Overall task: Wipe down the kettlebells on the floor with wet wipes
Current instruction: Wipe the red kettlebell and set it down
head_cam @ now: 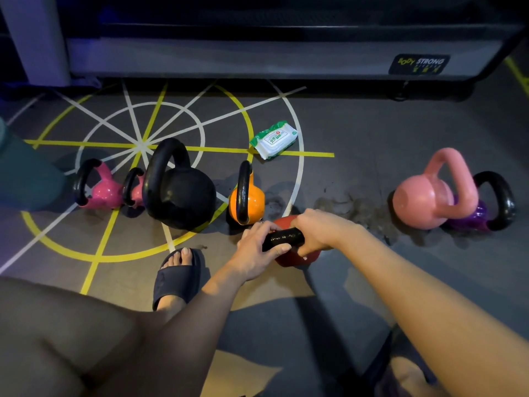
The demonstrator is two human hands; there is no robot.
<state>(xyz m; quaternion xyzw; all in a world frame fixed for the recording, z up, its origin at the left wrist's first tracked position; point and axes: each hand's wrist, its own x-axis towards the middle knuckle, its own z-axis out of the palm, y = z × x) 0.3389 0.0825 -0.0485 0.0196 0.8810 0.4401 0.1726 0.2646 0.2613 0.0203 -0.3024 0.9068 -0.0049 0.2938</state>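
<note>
Head view: both hands are sitting on the black handle (283, 239) of a red kettlebell (297, 257) near the middle of the floor (357, 133). Left hand (259, 247) is gripping the handle's left end, fingers curled over the top, thumb lying along the near side. Right hand (317, 229) is wrapping the right end, fingers closed down around it. Can't tell if either hand is holding a wipe; none showing.

Wet wipes pack (274, 139) is lying flat on the floor farther back, well apart from the hands, on the white and yellow floor markings (137, 144).

Other kettlebells are standing in a row across the floor: two magenta ones (107, 190) at left, a big black one (183, 196), an orange one (249, 202) just beside the left hand. Toward the right edge, a pink one (420, 200) is touching a purple one (483, 213).

Person's foot in a dark slide sandal (179, 277) is resting near the left forearm.
</note>
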